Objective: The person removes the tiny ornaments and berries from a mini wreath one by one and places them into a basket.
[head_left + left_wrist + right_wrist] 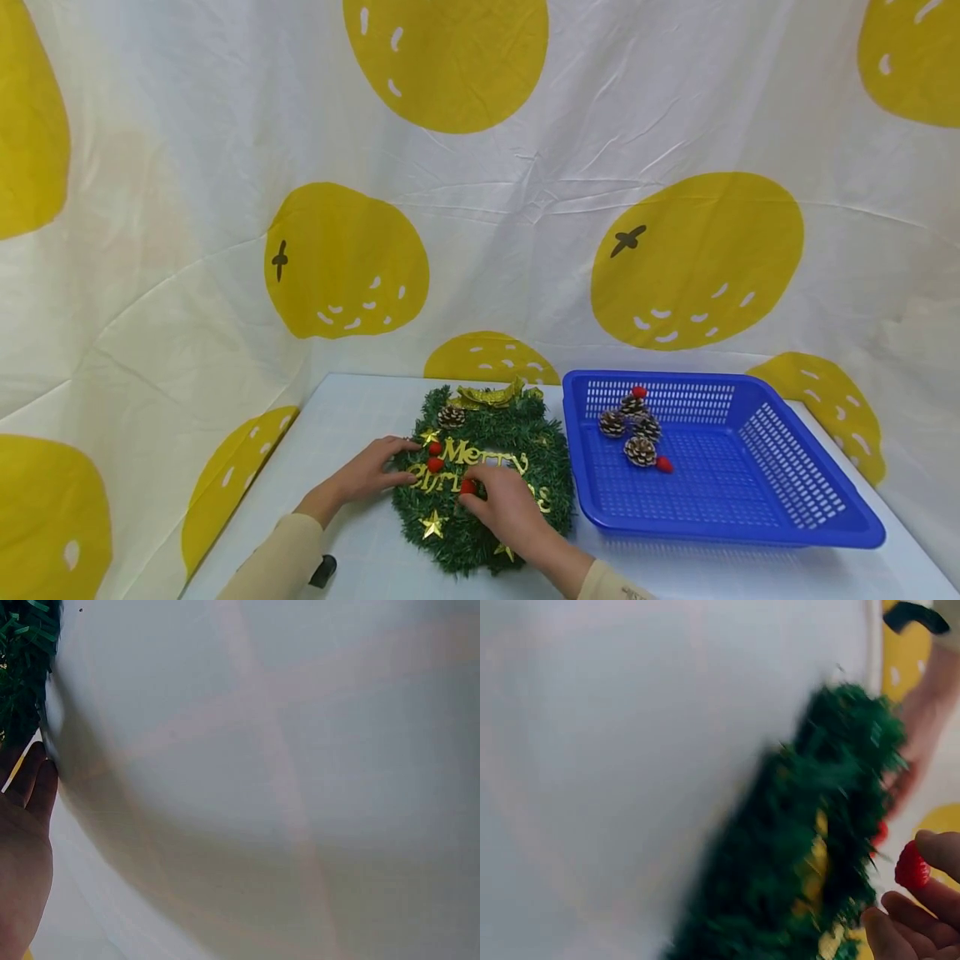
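Observation:
A green Christmas wreath [551, 450] lies on the table, with a gold "Merry Christmas" sign [452, 452] across its middle. My right hand [513, 510] is over the sign, pinching a red raspberry-like berry [913, 866] between thumb and finger. My left hand [369, 472] touches the left side of the wreath with its fingers extended; the left wrist view catches only part of it. Two red berries [435, 464] sit on the wreath near the left fingertips. The wreath also carries a pine cone [451, 417], gold stars [432, 524] and a gold bow [491, 397].
To the right of the wreath stands a blue plastic basket [720, 531], holding several pine cones [640, 451] and red berries [664, 464]. A small black object [323, 572] lies by the left forearm. Behind the table [360, 408] hangs a fruit-patterned cloth [517, 192].

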Demonstrator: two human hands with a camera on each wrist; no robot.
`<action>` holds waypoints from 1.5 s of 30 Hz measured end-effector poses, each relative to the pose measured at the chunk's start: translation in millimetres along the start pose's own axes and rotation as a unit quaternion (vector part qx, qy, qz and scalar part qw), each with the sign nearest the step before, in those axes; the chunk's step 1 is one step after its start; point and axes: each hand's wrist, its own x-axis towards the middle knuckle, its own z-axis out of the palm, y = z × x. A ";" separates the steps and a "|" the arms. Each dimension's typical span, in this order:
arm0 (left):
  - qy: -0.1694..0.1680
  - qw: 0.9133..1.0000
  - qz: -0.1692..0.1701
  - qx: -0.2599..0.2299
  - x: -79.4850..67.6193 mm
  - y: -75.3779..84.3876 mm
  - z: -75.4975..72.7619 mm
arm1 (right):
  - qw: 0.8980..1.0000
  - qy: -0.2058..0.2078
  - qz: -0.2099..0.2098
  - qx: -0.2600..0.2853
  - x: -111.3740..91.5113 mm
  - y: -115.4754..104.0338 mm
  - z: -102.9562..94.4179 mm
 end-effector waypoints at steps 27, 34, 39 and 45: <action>0.009 1.000 0.018 0.001 -3.0 2.9 -2.2 | 0.984 0.169 0.031 0.045 26.4 1.0 -100.5; 0.003 1.000 0.014 -0.003 -2.3 4.4 -3.1 | 0.983 0.169 0.063 0.024 27.8 18.0 -129.7; 0.002 1.000 0.015 -0.004 -1.0 2.7 -2.7 | 0.981 0.182 0.067 -0.004 26.1 34.1 -146.3; 0.002 1.000 0.013 -0.002 -0.7 3.3 -2.5 | 0.979 0.184 0.088 -0.023 20.7 54.3 -160.6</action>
